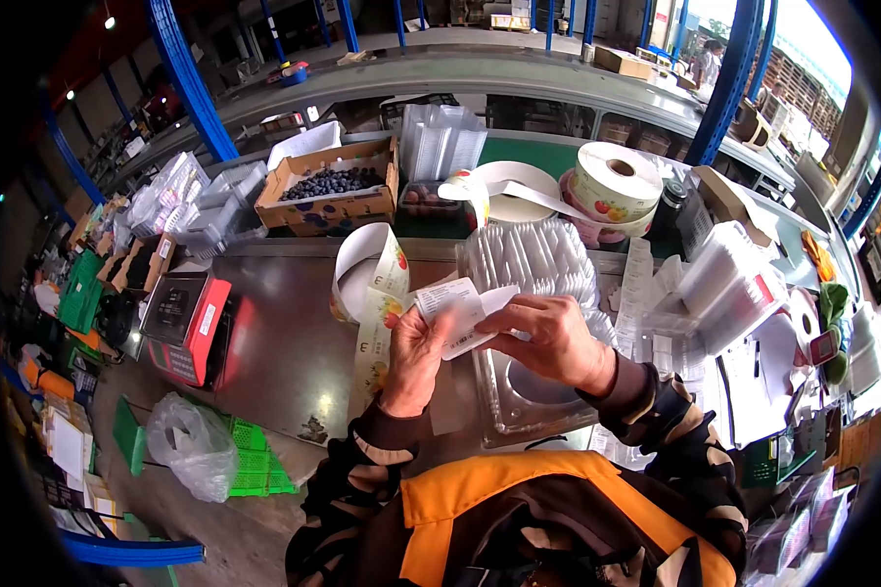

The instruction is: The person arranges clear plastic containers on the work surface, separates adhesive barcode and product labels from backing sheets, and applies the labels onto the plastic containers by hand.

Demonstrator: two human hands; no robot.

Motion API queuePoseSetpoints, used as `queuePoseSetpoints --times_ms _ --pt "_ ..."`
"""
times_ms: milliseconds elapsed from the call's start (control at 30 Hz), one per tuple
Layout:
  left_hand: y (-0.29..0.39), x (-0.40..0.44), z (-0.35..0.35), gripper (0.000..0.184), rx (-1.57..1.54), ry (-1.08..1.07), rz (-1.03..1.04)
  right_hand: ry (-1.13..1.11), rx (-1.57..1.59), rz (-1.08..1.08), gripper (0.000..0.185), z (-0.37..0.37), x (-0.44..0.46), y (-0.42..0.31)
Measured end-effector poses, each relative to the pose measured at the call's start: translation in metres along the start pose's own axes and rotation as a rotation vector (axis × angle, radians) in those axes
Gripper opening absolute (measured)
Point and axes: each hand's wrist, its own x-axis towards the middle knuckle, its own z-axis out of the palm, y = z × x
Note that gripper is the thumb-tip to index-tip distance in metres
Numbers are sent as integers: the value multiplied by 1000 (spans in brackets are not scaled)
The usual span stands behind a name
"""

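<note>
A white printed label [443,296] is held up in front of me over the metal table. My left hand [413,360] pinches it from the left, thumb raised along it. On the other side, my right hand [558,338] grips the edge of the white paper with closed fingertips; whether it is one sheet or several is hard to tell. A curled strip of fruit-printed labels [390,279] stands just behind my left hand. Beneath my right forearm lies a clear plastic tray [504,419], and nested clear trays [531,256] sit behind it.
A red and black scale [188,328] stands on the left. At the back are a cardboard box of blueberries [299,210], a punnet of dark fruit [429,200] and label rolls [612,181]. Stacked clear containers [732,284] and papers [759,377] occupy the right.
</note>
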Motion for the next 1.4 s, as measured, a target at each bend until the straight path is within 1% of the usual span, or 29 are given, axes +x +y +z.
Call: queuePoseSetpoints --times_ms 100,167,200,233,267,333,367,400,433,467,500,533,600,667,733,833,933,967,1000,1067,1133,1167,1267,1300,1400 --pt "-10 4 4 30 -25 0 -45 42 -224 -206 23 -7 -6 5" --pt "-11 7 8 29 -24 -39 -74 53 -295 -309 25 -10 -9 9" --pt "-12 7 11 29 -20 4 -68 59 -336 -359 26 -13 -11 11" --pt "-13 6 13 28 -17 46 -61 20 -334 -363 29 -16 -14 12" --pt "-14 6 13 28 -14 88 -53 35 -218 -357 24 -17 -13 14" --pt "-31 14 -4 29 -34 219 26 46 104 -161 16 -21 -6 19" --pt "-28 16 -7 29 -58 270 32 95 196 72 11 -25 -1 29" --pt "-24 18 -11 29 -79 322 36 191 314 471 14 -24 0 58" --pt "-26 18 -20 26 -86 305 44 330 482 507 19 -27 11 95" --pt "-25 16 -22 26 -88 310 0 277 339 612 23 -38 16 129" --pt "-23 15 -23 26 -89 314 -40 254 188 610 28 -39 16 163" --pt "-21 14 -23 26 -93 319 -77 175 78 687 30 -44 21 167" --pt "-19 14 -21 26 -83 283 -128 117 97 678 30 -39 27 170" --pt "-23 14 -23 26 -90 272 -164 36 -17 702 38 -28 28 179" --pt "-29 17 -24 24 -95 259 -157 -79 -366 683 47 -31 38 148" --pt "-29 20 -24 24 -108 204 -177 16 -569 564 56 -27 31 146" --pt "-26 22 -27 28 -146 137 -180 181 -597 368 45 -36 22 151" --pt "-21 22 -21 30 -175 116 -170 99 -441 448 32 -40 28 117" --pt "-16 21 -16 32 -204 94 -166 6 -281 502 31 -39 29 99" --pt "-8 22 -6 37 -260 22 -159 -207 372 607 40 -35 22 75" --pt "-3 22 -1 39 -310 -29 -173 -219 421 478 46 -27 13 66" --pt "-1 21 1 38 -334 -42 -189 -248 413 493 39 -28 10 63" --pt "-5 21 -3 38 -374 -92 -225 -223 651 411 34 -27 3 63" --pt "-8 20 -6 37 -381 -108 -236 -220 682 404 30 -29 2 61" --pt "-13 17 -6 36 -400 -71 -281 -279 371 207 30 -37 6 46"
